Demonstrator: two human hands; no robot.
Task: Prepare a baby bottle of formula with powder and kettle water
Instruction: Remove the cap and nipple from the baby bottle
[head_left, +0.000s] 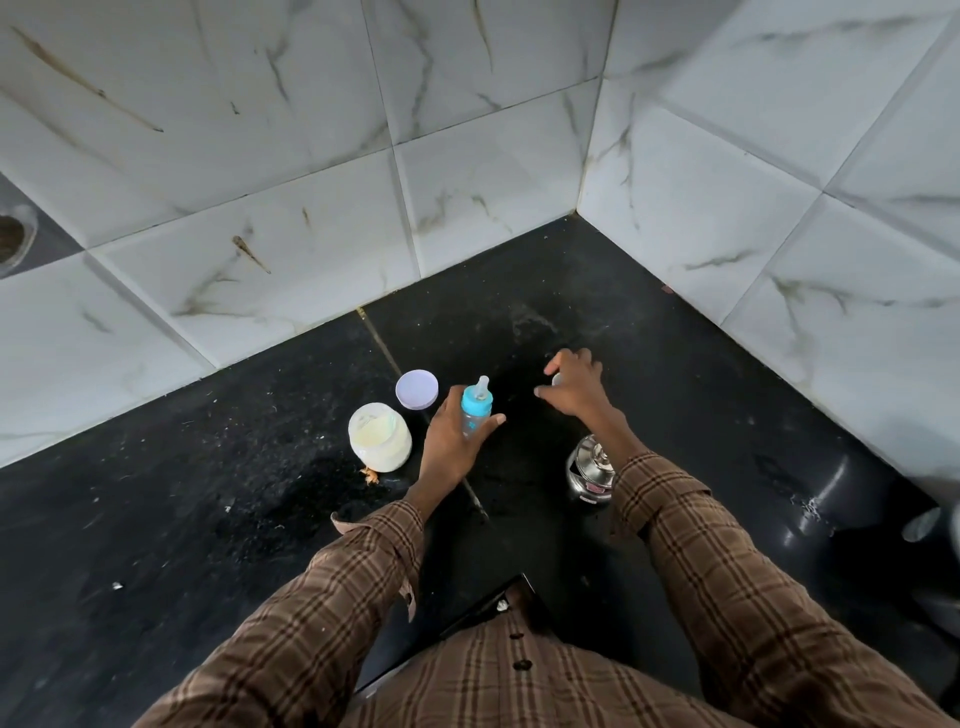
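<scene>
item 1, nearest us: our two plaid sleeves (322, 613), brown check, reaching forward over the black counter (156, 545).

item 2: steel kettle (589, 475), lid on with a knob on top, standing on the counter under our right forearm, partly covered by it.

item 3: our left hand (449, 441), fingers and thumb curled round the baby bottle (475, 408). the bottle is clear with a blue collar and a pale teat fitted, held roughly upright, teat leaning away from us. we cannot tell how full it is.

item 4: powder jar (379, 439), open, pale powder inside, standing on the counter just left of the left hand. a small orange scrap (370, 475) lies at its base.

item 5: jar lid (416, 389), round and pale lilac, lying flat on the counter just beyond the jar, apart from it.

item 6: our right hand (574, 387), fingers spread and bent over a small pale object (557, 379) that it mostly hides; we cannot tell whether it grips it or what it is.

item 7, farthest: white marble-pattern wall tiles (467, 182) meeting in a corner behind the counter.
</scene>
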